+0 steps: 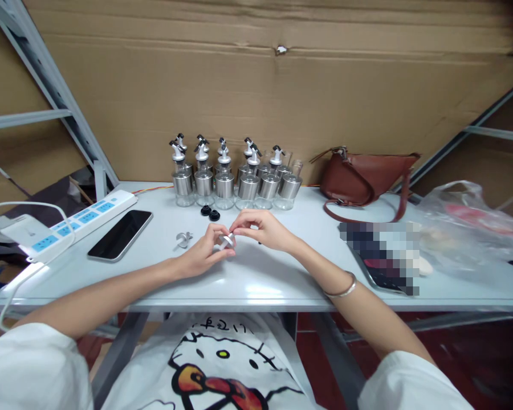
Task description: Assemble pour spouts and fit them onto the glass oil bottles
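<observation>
Near the middle of the table, my left hand (206, 250) is closed on a small silver-white spout piece (226, 241). The fingertips of my right hand (260, 226) pinch the upper right end of that same piece. Another silver-white spout piece (183, 240) lies on the table to the left of my left hand. Just beyond my hands sit two black stoppers (214, 215). Farther back stand several glass bottles with steel bands (224, 185), most topped with black-and-white pourers; the front bottle at the right end (289, 185) has an uncovered neck.
On the left lie a black phone (120, 235) and a white power strip (85, 219) with a cable. A brown bag (367, 176), a partly pixelated tablet-like device (380, 267) and a clear plastic bag (465, 228) are on the right. Cardboard (239, 91) rises behind the table.
</observation>
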{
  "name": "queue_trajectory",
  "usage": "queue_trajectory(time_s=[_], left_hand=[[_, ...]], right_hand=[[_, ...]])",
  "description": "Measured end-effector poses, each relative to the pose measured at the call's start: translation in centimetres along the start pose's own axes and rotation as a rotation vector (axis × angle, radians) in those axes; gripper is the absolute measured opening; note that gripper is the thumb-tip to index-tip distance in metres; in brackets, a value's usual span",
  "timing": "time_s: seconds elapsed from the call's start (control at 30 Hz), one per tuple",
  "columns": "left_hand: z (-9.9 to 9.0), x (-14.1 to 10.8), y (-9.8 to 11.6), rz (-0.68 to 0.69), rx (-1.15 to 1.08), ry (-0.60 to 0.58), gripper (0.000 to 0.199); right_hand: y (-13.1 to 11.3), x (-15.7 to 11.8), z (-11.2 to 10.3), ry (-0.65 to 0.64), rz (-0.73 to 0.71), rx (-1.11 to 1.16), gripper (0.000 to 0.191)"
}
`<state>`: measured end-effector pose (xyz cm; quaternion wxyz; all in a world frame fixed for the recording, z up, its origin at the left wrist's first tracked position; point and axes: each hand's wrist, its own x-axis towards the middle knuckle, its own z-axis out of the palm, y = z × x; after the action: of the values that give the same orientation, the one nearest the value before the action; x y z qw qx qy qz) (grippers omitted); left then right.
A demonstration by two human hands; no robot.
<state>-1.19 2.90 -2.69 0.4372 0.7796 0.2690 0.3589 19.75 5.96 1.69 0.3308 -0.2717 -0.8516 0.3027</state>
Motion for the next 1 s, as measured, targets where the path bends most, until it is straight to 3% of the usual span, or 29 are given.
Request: queue_trajectory(time_s=[0.17, 0.37, 0.77, 0.9, 1.0], left_hand=[[0.0, 0.3, 0.3, -0.029, -0.061, 0.082, 0.033], [-0.2, 0.5, 0.1, -0.006, -0.012, 0.117, 0.022], [-1.2, 0.7, -0.3, 0.009, 0.039, 0.073, 0.036], [-2.7, 1.4, -0.3, -0.029, 0.253, 0.091, 0.045], [-4.5, 2.1, -0.4, -0.021, 0.581, 0.183, 0.036]], right_hand=[[0.2, 0.0, -0.1, 0.049, 0.0, 0.043, 0.018], [0.3, -0.1, 0.1, 0.08, 0.008, 0.078, 0.013], [0.2, -0.1, -0.4, 0.051, -0.048, -0.038, 0.012], [0.6, 0.0, -0.2, 0.08, -0.056, -0.099, 0.006], [0.7, 0.0, -0.3, 0.14, -0.079, -0.189, 0.005]])
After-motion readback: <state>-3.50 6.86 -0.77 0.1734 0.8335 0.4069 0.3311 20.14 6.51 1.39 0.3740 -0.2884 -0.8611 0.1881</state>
